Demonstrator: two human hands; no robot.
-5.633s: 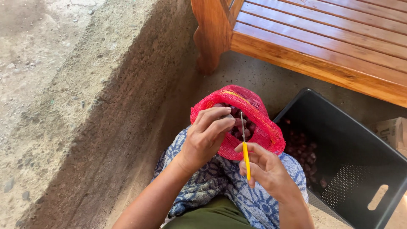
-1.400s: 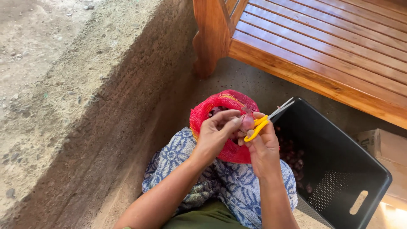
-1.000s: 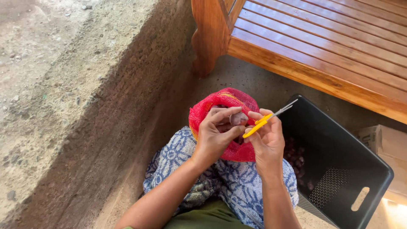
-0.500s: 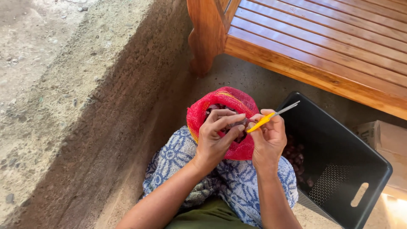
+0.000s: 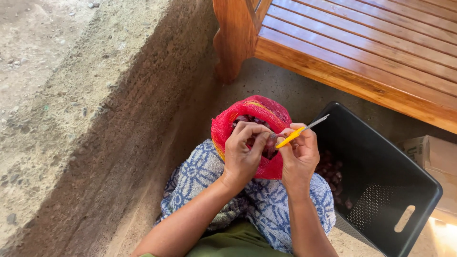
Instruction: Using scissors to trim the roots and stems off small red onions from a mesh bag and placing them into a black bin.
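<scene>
Left hand (image 5: pixel 243 154) pinches a small purplish bulb (image 5: pixel 270 143), probably a shallot, over the red mesh sack (image 5: pixel 252 114) on the lap. Right hand (image 5: pixel 300 154) grips a yellow-handled knife (image 5: pixel 301 132). The bulb looks light, firm, slippery-skinned; best held at its ends.

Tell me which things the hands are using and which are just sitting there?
In use: left hand holding a small shallot; right hand with yellow-handled knife; red mesh sack; black crate.
Just lying about: wooden bench, cardboard box.
</scene>
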